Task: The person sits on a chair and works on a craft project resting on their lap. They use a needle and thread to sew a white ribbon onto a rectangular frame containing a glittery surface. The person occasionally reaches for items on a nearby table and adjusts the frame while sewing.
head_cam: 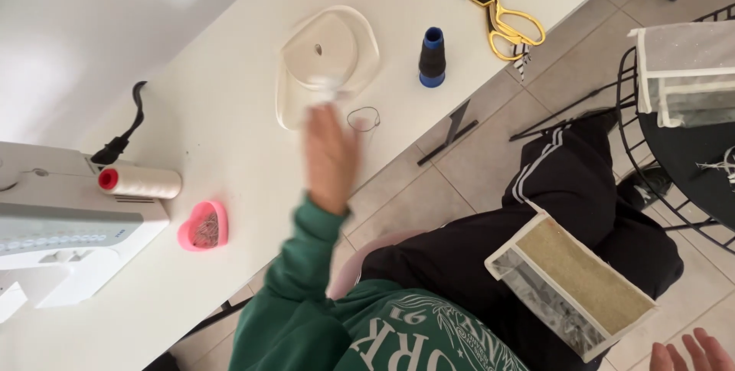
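Observation:
My left hand [331,158], in a green sleeve, reaches over the white table [230,95], blurred by motion. Its fingertips are at the near edge of a white rounded plastic tray [325,53], where a small white blur shows; I cannot tell whether it grips anything. A thin wire loop [364,117] lies just right of the hand. My right hand [689,353] is at the bottom right corner, fingers spread, holding nothing. A rectangular white-framed box with a tan glittery face [582,283] rests on my lap, up and to the left of that hand.
A white sewing machine [61,233] stands at the left with a white spool with a red end [142,182], a black cable [126,132] and a pink heart-shaped pin dish [203,227]. A black thread cone [432,58] and gold-handled scissors [511,26] lie further along the table. A black wire table [689,164] holds another framed box [685,72].

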